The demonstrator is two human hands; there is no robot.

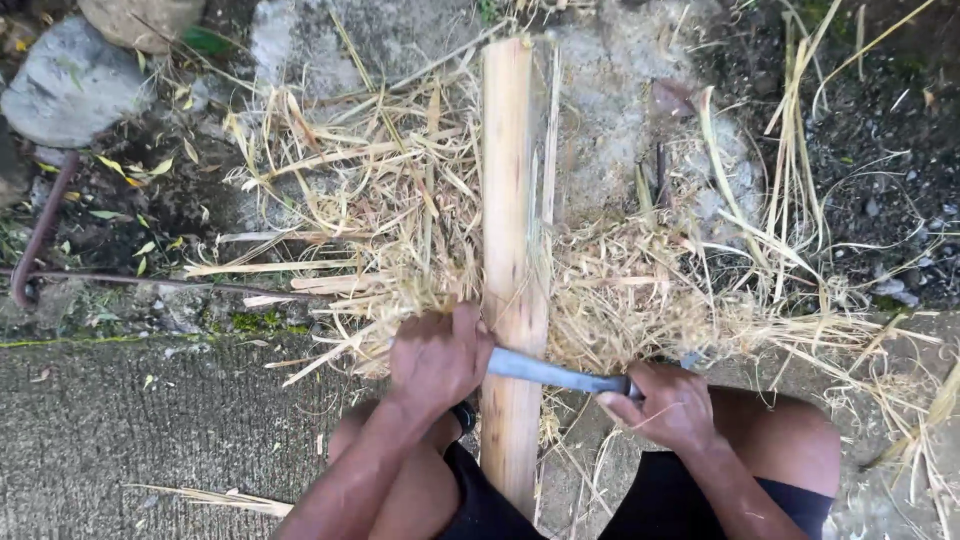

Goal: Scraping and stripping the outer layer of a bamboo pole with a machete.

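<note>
A long pale bamboo pole lies lengthwise in front of me, its near end running between my knees. A grey metal blade lies crosswise over the pole. My left hand grips the blade's left end at the pole's left side. My right hand is closed on the blade's right end, to the right of the pole. Both hands hold the blade against the bamboo surface.
Pale bamboo shavings and long strips are heaped on both sides of the pole. A rusty bent metal rod lies at the left. Grey stones sit at the upper left. A concrete slab runs along the lower left.
</note>
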